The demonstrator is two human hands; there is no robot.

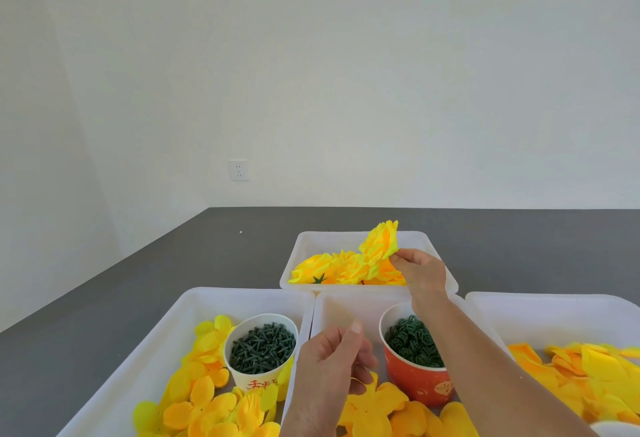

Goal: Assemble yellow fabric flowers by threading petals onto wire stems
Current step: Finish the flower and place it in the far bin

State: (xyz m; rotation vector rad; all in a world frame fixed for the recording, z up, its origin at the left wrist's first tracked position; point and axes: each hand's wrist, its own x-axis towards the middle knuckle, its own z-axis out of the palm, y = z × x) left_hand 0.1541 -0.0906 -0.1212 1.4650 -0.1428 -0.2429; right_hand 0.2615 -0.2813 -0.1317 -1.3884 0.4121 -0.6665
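Observation:
My right hand (420, 272) reaches over the far white tray (346, 239) and pinches the edge of a finished yellow fabric flower (379, 246), held just above the other finished flowers (332, 270) lying there. My left hand (332, 364) hovers over the middle tray (332, 312), fingers curled, fingertips at a yellow petal piece (367, 402); whether it grips the petal is unclear. A white paper cup (259, 350) holds dark green stem pieces. A red paper cup (415, 360) holds dark green rings.
The left tray (194, 305) holds loose yellow petals (204, 398) around the white cup. The right tray (554, 308) holds larger yellow-orange petal pieces (588, 374). All trays sit on a dark grey table (138, 280) against a white wall with a socket (238, 170).

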